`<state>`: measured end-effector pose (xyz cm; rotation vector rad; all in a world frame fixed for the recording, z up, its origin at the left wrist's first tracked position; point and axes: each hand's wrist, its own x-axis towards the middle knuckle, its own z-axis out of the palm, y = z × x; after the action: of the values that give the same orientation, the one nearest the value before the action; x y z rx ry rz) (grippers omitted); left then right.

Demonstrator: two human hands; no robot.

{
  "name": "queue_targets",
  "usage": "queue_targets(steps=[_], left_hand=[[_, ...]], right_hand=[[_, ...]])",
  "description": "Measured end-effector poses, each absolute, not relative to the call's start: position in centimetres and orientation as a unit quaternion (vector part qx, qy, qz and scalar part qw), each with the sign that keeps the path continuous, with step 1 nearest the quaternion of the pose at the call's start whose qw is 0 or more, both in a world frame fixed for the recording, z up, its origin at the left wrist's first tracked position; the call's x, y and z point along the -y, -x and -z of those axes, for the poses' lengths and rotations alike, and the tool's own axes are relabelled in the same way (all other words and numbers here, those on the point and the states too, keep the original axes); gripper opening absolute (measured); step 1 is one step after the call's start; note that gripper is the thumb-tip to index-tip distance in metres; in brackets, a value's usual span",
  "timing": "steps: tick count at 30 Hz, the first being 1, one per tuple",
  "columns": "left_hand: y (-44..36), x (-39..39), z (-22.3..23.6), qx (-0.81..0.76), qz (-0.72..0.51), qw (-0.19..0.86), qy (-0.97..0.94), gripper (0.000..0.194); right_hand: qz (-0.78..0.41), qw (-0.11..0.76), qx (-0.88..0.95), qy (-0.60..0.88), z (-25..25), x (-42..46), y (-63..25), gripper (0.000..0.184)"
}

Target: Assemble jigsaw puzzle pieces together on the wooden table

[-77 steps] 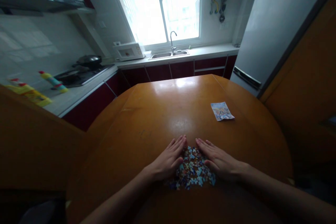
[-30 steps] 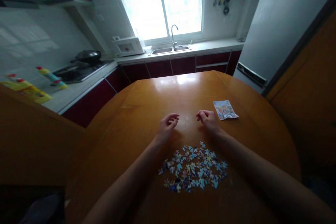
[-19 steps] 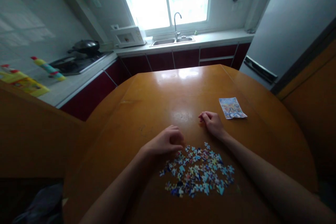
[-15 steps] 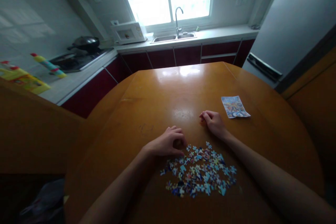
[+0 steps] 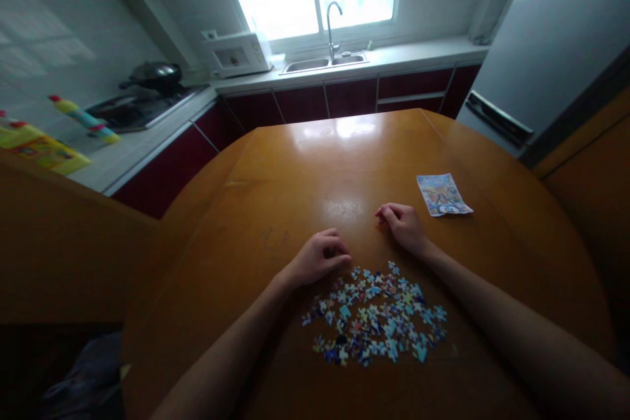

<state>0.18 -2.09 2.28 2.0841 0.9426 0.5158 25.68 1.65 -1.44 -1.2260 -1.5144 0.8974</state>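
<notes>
Many loose jigsaw puzzle pieces (image 5: 378,318) lie spread in a heap on the wooden table (image 5: 295,170), mostly pale blue with some dark and yellow ones. My left hand (image 5: 322,256) rests at the heap's upper left edge. Its fingers are curled in towards the thumb, and nothing shows between them. Beyond the heap, to the right, my right hand (image 5: 404,228) lies on the table with its fingers folded into a loose fist. Whatever it may hold is hidden. A small printed picture sheet (image 5: 443,195) lies further right, apart from both hands.
Past the table's far edge runs a counter with a sink (image 5: 325,63), a tap (image 5: 331,29) and a white microwave (image 5: 236,54). At left are a stove with a wok (image 5: 156,73) and yellow bottles (image 5: 44,147). A fridge (image 5: 556,39) stands at right.
My left hand has shifted slightly up, away from the pieces, and its thumb and fingers have drawn closer together. My right hand stays in place. The view has tilted slightly.
</notes>
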Motion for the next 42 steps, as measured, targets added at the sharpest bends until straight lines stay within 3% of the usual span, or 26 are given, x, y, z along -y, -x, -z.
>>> queue_targets(steps=[6,12,16,20,25,31,42], left_hand=[[-0.1,2.2,-2.8,-0.324,-0.123,0.328,-0.879,0.042],[0.0,2.2,-3.1,-0.321,-0.132,0.333,-0.877,0.030],[0.1,2.1,-2.6,-0.332,-0.181,0.402,-0.834,0.022],[0.6,1.6,-1.0,-0.422,-0.347,0.477,-0.689,0.022],[1.5,0.3,0.1,-0.394,-0.509,0.607,-0.466,0.022],[2.0,-0.5,-0.2,-0.336,-0.525,0.706,-0.336,0.017],[2.2,-0.9,0.5,-0.361,-0.499,0.714,-0.333,0.016]], right_hand=[[-0.362,0.472,0.624,0.507,1.2,-1.6,-25.8,0.037],[-0.362,0.468,0.624,0.510,1.3,-1.6,-25.8,0.037],[-0.364,0.474,0.620,0.508,1.2,-1.5,-25.8,0.037],[-0.365,0.474,0.621,0.507,1.1,-1.4,-25.8,0.037],[-0.366,0.479,0.617,0.506,0.9,-1.4,-25.7,0.037],[-0.363,0.473,0.622,0.507,1.0,-1.4,-25.8,0.037],[-0.351,0.469,0.627,0.514,0.9,-1.3,-25.8,0.039]])
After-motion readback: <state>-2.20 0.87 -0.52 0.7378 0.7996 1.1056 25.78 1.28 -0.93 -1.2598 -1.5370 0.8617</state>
